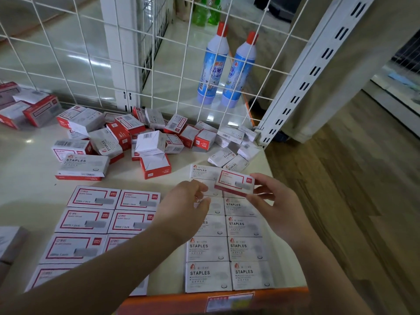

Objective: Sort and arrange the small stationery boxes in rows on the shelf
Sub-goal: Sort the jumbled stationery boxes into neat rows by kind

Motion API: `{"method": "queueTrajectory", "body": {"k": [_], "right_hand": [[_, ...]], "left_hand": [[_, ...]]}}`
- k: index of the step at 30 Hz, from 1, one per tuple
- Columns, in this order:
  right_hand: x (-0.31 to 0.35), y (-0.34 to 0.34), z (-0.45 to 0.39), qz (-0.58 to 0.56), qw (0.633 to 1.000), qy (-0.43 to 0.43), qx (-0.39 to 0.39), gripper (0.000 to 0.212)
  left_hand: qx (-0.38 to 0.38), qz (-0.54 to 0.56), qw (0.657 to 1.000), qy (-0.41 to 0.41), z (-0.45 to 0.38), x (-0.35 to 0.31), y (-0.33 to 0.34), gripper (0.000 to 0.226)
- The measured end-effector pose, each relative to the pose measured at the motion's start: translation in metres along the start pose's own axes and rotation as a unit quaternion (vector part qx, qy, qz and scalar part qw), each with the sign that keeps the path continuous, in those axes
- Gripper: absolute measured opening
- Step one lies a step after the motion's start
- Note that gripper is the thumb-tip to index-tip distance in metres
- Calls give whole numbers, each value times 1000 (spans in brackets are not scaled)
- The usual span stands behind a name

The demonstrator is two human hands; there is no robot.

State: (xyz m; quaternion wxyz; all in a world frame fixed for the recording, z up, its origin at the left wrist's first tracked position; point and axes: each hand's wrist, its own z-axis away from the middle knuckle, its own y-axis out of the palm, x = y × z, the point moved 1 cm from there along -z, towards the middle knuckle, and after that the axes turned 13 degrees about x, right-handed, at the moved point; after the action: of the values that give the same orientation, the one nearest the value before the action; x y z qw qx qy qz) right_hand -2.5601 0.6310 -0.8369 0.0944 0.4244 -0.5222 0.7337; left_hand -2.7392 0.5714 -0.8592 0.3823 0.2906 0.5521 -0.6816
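Note:
My right hand point(276, 208) pinches a small red-framed staple box point(234, 182) by its right end, holding it tilted above the far end of the white STAPLES rows point(227, 246). My left hand point(184, 205) hovers just left of that box with fingers loosely curled, holding nothing. Two neat columns of white STAPLES boxes lie under my hands. Left of them are two columns of red-framed boxes point(91, 214). A loose heap of mixed red and white boxes point(136, 135) lies farther back on the white shelf point(29, 160).
A white wire grid point(159, 71) backs the shelf, with two blue bottles point(225, 67) behind it. A slotted white upright point(302, 83) marks the right corner. The shelf's orange front edge point(204, 301) is near me. More boxes point(29, 105) sit at the far left.

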Motion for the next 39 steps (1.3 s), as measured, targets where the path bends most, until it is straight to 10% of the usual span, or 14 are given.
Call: {"method": "queueTrajectory", "body": {"k": [9, 22, 39], "right_hand": [[-21, -6, -23, 57, 997, 50, -3, 27], [-9, 5, -24, 91, 993, 14, -73, 30], [87, 107, -51, 64, 988, -85, 108, 23]], "left_hand": [[60, -244, 966, 63, -15, -3, 11, 41], [32, -258, 965, 31, -2, 15, -22, 33], [-96, -285, 943, -142, 58, 81, -121, 34]]}}
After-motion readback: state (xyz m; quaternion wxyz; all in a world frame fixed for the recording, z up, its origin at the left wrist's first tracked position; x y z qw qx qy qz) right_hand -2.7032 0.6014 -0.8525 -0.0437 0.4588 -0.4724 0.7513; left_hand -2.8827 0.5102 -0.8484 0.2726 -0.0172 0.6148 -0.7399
